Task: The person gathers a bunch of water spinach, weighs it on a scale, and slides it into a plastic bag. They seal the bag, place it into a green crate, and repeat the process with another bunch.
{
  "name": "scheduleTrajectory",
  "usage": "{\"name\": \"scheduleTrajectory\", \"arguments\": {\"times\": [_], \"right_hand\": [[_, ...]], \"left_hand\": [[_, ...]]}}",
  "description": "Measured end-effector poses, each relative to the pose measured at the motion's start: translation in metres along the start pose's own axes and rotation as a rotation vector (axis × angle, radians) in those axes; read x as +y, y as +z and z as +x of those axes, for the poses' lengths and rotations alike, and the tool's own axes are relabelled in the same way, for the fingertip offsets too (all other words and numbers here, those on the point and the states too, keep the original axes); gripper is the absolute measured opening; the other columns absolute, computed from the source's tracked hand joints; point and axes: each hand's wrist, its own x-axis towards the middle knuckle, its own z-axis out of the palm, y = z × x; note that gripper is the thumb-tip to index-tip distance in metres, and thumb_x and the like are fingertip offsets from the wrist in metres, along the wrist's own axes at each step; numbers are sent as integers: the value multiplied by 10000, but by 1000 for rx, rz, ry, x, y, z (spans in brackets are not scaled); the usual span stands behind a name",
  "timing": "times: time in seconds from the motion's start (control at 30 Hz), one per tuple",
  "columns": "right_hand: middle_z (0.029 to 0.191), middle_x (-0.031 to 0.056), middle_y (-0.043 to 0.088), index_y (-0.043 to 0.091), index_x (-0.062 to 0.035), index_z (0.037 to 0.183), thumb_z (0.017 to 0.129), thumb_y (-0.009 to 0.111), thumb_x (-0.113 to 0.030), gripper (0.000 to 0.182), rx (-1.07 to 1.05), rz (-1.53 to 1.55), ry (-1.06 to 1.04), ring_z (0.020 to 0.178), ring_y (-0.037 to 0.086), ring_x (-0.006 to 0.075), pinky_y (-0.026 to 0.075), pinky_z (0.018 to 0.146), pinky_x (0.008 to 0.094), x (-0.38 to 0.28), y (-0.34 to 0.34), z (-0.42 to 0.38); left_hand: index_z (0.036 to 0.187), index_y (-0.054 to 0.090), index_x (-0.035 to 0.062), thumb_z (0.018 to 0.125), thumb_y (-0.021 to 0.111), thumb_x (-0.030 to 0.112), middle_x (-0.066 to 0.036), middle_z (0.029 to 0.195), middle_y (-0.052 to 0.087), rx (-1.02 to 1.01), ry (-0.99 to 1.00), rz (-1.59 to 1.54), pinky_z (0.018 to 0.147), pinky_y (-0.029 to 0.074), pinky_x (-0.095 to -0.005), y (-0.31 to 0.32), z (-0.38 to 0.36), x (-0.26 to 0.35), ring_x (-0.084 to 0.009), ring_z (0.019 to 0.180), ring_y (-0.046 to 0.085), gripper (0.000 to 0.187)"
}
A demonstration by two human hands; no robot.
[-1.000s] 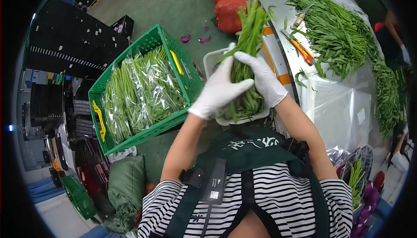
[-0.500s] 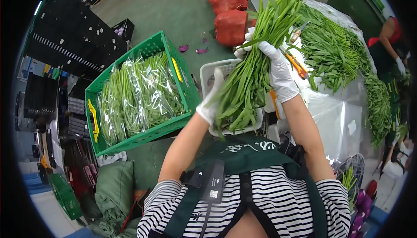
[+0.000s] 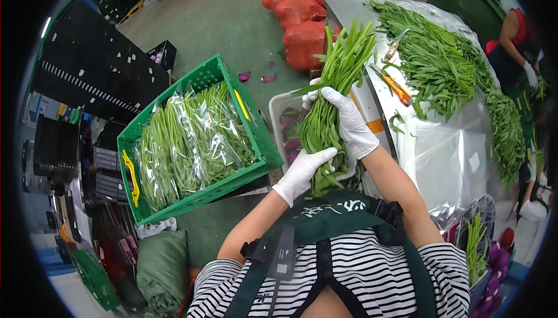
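Note:
A bunch of leafy green stems (image 3: pixel 343 65), probably water spinach, is held over a white plastic basket (image 3: pixel 274 117), cut ends pointing away and leaves toward my apron. My gloved right hand (image 3: pixel 349 117) wraps round the middle of the bunch, its fingertips showing on the far side. Lower down, my gloved left hand (image 3: pixel 303 173) grips the leafy end, thumb across the front and fingers mostly hidden behind the leaves. On the table to the right lie orange-handled scissors (image 3: pixel 398 91), a knife (image 3: pixel 395 45) and a large heap of loose greens (image 3: pixel 436 62).
On the left, a green crate (image 3: pixel 192 205) holds several bagged bundles of greens (image 3: pixel 192 138). Red mesh sacks (image 3: pixel 305 45) lie beyond the basket. Clear plastic bags (image 3: pixel 447 155) are stacked on the table's near part. A co-worker (image 3: pixel 514 42) stands at far right.
The bunch has come down and nearer to my body, with my right hand still round it. My left hand, open beside the leaves before, has closed on their lower end.

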Motion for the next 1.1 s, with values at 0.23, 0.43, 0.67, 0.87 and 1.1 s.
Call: {"name": "scheduleTrajectory", "arguments": {"times": [0.23,0.43,0.67,0.87,1.1], "right_hand": [[1067,123,642,501,-21,1237,878,624,-335,493,79,85,278,964,621,214,497,881,359,32,-50,-19],[1347,185,459,397,1,1364,848,603,-531,769,282,-197,746,1220,461,221,407,988,431,99,-143,-86],[1069,186,649,623,47,1117,808,622,-434,571,319,-688,895,1011,611,258,450,895,337,179,-168,-217],[950,138,669,662,9,983,821,627,-370,414,446,-425,793,888,629,231,469,823,351,207,-175,-234],[840,59,644,640,4,989,861,602,-293,325,453,-458,700,777,590,145,476,734,283,168,-181,-203]], "left_hand": [[1021,594,38,888,623,226,-37,842,655,34,-117,133,531,460,-216,-16,-2,-17,-112,616,573,232],[874,634,59,890,605,261,-41,772,621,210,-380,139,536,476,-272,-58,49,-24,-122,589,542,204],[835,610,64,875,625,263,10,712,570,77,-363,514,665,463,-309,-109,120,-39,-115,647,516,203],[907,626,33,851,633,232,-15,732,599,190,-335,209,641,442,-276,-115,136,-44,-122,658,540,207],[914,614,57,889,603,244,-13,697,571,179,-412,838,607,506,-310,-103,127,-48,-134,595,558,189]]}}
